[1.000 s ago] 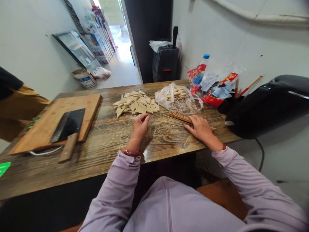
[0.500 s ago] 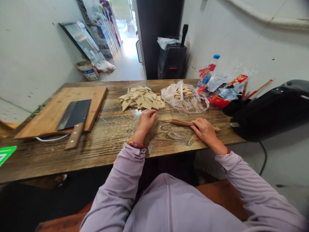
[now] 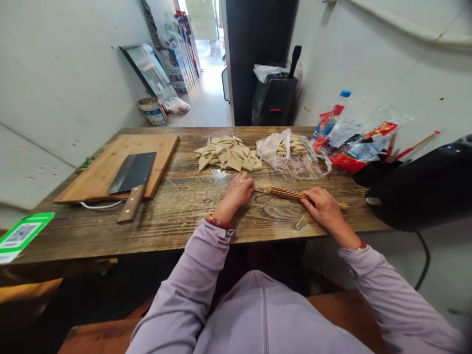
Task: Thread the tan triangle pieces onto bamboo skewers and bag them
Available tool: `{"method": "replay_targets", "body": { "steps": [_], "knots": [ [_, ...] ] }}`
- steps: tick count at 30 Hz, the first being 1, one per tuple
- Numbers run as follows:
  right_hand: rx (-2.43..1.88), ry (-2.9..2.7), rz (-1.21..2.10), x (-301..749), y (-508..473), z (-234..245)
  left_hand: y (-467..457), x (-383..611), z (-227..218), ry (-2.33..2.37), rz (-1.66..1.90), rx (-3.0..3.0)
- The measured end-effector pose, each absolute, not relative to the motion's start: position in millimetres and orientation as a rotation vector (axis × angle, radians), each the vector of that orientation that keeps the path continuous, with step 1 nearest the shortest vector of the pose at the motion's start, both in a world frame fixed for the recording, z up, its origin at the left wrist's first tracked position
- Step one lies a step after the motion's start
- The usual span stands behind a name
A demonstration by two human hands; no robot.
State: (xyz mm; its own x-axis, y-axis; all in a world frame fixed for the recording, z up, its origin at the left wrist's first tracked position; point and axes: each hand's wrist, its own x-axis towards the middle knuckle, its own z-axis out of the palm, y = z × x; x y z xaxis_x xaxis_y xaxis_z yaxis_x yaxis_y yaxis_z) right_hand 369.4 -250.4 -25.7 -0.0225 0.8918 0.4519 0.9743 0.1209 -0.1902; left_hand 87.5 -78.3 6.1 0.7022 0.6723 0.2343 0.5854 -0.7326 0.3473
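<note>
Fingers of the right hand grasp a stick bundle on the worktop, at three o'clock from the left hand; whether its curled fingers pinch the thin stick there is hard to tell. Light, steady pressure should keep the bundle aligned.

Possible to pass low over the bench, between the cleaver handle and the left hand. Ahead, blocked by the pile of tan triangles and, beside it, the plastic bag. Toward the right hand, crossed by the stick bundle. Far right, closed by the black appliance.
</note>
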Motion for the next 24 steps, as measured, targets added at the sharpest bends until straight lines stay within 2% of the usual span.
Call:
{"method": "replay_targets", "body": {
  "steps": [24],
  "knots": [
    [-1.792,-1.862,-0.303,380.9,-246.9,-29.3,-52.0,56.1,25.2,0.971,1.235,1.412]
  ]
}}
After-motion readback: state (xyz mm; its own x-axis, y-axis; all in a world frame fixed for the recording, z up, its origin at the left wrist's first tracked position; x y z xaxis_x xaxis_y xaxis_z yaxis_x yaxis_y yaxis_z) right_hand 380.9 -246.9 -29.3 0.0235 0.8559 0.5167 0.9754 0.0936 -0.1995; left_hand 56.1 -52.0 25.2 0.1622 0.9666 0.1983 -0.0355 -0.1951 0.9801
